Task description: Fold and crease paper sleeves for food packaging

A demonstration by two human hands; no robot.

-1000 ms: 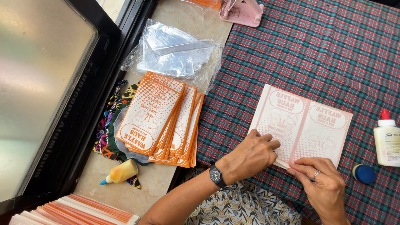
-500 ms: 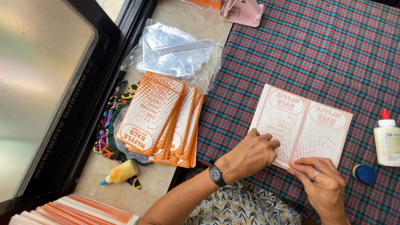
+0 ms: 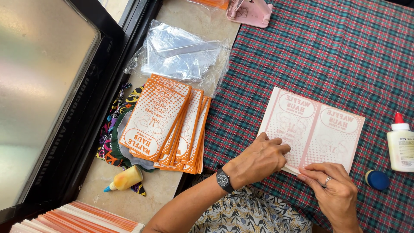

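Observation:
A flat pale pink printed paper sheet [image 3: 315, 127], creased down its middle, lies on the plaid tablecloth [image 3: 310, 56]. My left hand [image 3: 258, 159], with a black wristwatch, presses on the sheet's near left corner, fingers curled at its edge. My right hand [image 3: 334, 192], wearing a ring, pinches the near edge at the middle crease. Left of my arm lies a fanned stack of orange printed paper bags [image 3: 166, 123].
A white glue bottle with a red cap [image 3: 400, 144] and a blue cap [image 3: 376, 179] lie at the right. Clear plastic bags [image 3: 183, 56], a pink device [image 3: 251, 11], a small yellow bottle [image 3: 125, 179], patterned cloth [image 3: 113, 125] and more orange sheets [image 3: 82, 218] sit on the left counter.

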